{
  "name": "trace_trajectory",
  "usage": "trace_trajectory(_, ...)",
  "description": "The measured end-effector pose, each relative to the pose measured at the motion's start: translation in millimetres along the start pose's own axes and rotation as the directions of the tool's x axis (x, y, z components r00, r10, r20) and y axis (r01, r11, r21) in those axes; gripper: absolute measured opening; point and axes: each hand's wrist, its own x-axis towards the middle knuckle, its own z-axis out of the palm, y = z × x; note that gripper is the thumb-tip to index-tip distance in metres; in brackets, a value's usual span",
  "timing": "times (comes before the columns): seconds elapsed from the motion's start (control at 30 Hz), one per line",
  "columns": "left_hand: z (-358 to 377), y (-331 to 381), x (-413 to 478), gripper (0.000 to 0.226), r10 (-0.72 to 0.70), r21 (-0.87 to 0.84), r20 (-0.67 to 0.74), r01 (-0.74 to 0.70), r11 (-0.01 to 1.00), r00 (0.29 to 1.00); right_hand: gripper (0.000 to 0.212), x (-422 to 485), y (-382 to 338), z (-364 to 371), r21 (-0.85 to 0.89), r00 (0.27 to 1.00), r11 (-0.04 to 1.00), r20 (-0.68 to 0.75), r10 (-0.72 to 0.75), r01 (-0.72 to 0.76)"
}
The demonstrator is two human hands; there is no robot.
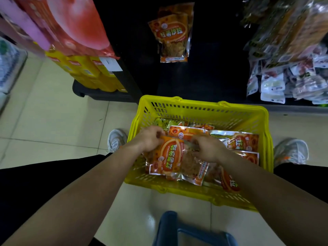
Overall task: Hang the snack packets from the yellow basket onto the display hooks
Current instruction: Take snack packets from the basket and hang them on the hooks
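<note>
**Both hands on one packet over the basket**

Over the yellow basket (200,108) on the tiled floor, I see both hands closed on the same orange snack packet (170,157). My view has the left hand (150,139) curled over the packet's upper left corner, fingers pinched shut on the edge. The right hand (206,148) grips the packet's right side with fingers folded down, its knuckles toward the camera. The packet lies tilted above the other packets in the basket (243,141), which are the same orange kind with silver edges and fill the basket floor.

Large Chinese characters in yellow-green run down the held packet inside an orange oval; they are upside down from here and I cannot read them with confidence. Small print along the lower silver strip is too fine to make out.

Straight ahead, hanging packets of the same design (171,36) sit against the dark display panel, showing the characters 红薯沙拉 the right way up. White shoes (116,140) stand on either side of the basket
</note>
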Motion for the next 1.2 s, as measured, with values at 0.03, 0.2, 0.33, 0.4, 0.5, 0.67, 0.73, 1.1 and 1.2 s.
trace_trajectory(0.03, -1.8, 5.3, -0.6, 0.013, 0.037, -0.031, -0.014, -0.037, 0.999, 0.999, 0.050, -2.2, -3.0, -3.3, 0.087, 0.999, 0.996, -0.050, -0.022, 0.027)
trace_trajectory(0.2, 1.6, 31.7, 5.0, 0.015, 0.159, -0.193, -0.154, -0.188, 0.963, 0.975, 0.021, 0.3, -31.1, -27.2, 0.432, 0.979, 0.892, -0.195, -0.056, 0.137)
trace_trajectory(0.33, 7.0, 27.3, 15.6, 0.029, 0.050, -0.282, -0.203, -0.107, 0.954, 0.978, 0.012, 1.6, -11.8, -36.2, 0.553, 0.959, 0.833, -0.243, 0.144, 0.015)
trace_trajectory(0.4, 10.3, 18.6, 20.7, 0.052, -0.019, -0.250, -0.161, -0.022, 0.968, 0.987, 0.015, -3.4, 10.6, -35.0, 0.572, 0.943, 0.816, -0.220, 0.251, -0.084)
trace_trajectory(0.5, 18.7, 11.9, 25.5, 0.068, -0.057, -0.256, -0.082, 0.034, 0.966, 0.995, 0.011, -7.2, 37.6, -28.5, 0.565, 0.925, 0.796, -0.139, 0.352, -0.218)
trace_trajectory(0.67, 29.4, 17.6, 37.4, 0.055, -0.036, -0.252, -0.059, 0.020, 0.967, 0.998, 0.022, 1.3, 44.8, -11.6, 0.394, 0.949, 0.879, -0.053, 0.312, -0.267)
trace_trajectory(0.73, 30.4, 20.7, 40.7, 0.041, -0.019, -0.218, -0.056, 0.006, 0.976, 0.998, 0.026, 6.2, 40.6, -12.9, 0.307, 0.948, 0.908, -0.055, 0.314, -0.283)
trace_trajectory(1.1, 36.4, 24.6, 38.9, 0.037, 0.043, -0.208, -0.058, -0.054, 0.977, 0.997, 0.031, 8.0, 23.9, -33.3, 0.247, 0.959, 0.957, -0.198, 0.201, -0.149)
trace_trajectory(1.2, 36.9, 29.9, 36.7, 0.019, 0.055, -0.161, -0.091, -0.069, 0.984, 0.994, 0.021, 5.7, 17.2, -40.5, 0.122, 0.988, 0.990, -0.132, 0.083, -0.067)
